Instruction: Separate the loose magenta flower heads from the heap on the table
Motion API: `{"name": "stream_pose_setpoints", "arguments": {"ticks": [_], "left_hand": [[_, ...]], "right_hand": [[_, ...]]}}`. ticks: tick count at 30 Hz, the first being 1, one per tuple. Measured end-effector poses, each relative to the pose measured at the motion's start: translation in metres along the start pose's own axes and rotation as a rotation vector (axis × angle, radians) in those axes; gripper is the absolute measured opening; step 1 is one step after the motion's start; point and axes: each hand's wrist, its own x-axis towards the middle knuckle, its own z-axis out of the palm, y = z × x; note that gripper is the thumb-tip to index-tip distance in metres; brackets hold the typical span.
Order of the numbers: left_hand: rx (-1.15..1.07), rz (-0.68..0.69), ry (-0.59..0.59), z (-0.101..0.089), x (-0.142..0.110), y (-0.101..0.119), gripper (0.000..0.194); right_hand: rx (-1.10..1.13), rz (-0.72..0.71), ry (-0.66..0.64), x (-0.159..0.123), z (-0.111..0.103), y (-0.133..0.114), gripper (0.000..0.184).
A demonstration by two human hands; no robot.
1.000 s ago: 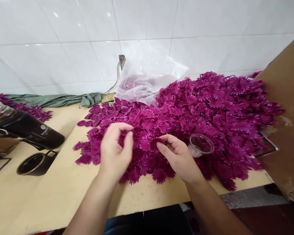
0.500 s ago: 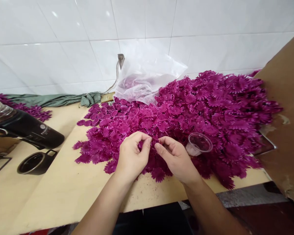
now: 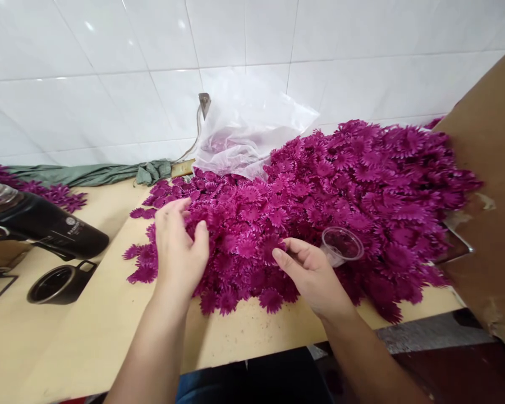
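A wide heap of magenta artificial flower heads (image 3: 362, 168) covers much of the pale tabletop (image 3: 88, 336). My left hand (image 3: 180, 244) is over the heap's left part, with thumb and fingers apart and nothing seen between them. My right hand (image 3: 309, 269) pinches one flower head (image 3: 272, 248) by its edge between thumb and forefinger, in front of the heap. Just behind my right hand, a clear plastic cup (image 3: 343, 245) stands among the flowers. What is in the cup is hard to make out.
A translucent plastic bag (image 3: 252, 140) lies behind the heap. On the left are a black thermos bottle (image 3: 63, 224), a dark mug (image 3: 61, 283), a green cloth (image 3: 96, 174) and more magenta flowers (image 3: 63, 195). A cardboard box (image 3: 483, 224) borders the right side.
My left hand has moved left, away from the right hand, and its fingers have spread. My right hand stays almost in place, and the flower head at its fingertips now shows more fully.
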Motion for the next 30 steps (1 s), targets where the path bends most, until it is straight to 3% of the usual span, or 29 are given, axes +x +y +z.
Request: {"name": "stream_pose_setpoints", "arguments": {"ticks": [4,9,14,18,23,27,30], "left_hand": [[0.095,0.090,-0.155,-0.001,-0.016,0.021,0.029],[-0.100,0.132,-0.316,0.003,-0.028,0.041,0.016],[-0.392,0.018,-0.557,0.015,-0.040,0.053,0.019],[-0.456,-0.079,-0.637,0.018,-0.040,0.050,0.016],[-0.370,-0.135,-0.462,0.020,-0.046,0.049,0.011],[-0.365,-0.154,-0.345,0.021,-0.049,0.052,0.009],[-0.421,-0.243,-0.146,0.016,-0.034,0.043,0.007]], "right_hand": [[-0.115,-0.064,0.031,0.003,0.004,-0.001,0.035],[-0.199,-0.105,0.053,0.006,0.006,0.002,0.039],[-0.200,-0.119,0.051,0.008,0.007,0.007,0.040],[-0.144,-0.097,0.023,0.008,0.005,0.008,0.032],[-0.129,-0.065,-0.081,0.004,0.003,0.002,0.019],[-0.131,-0.059,-0.075,-0.004,0.010,-0.002,0.017],[-0.077,-0.062,-0.113,-0.015,0.014,-0.002,0.017]]}}
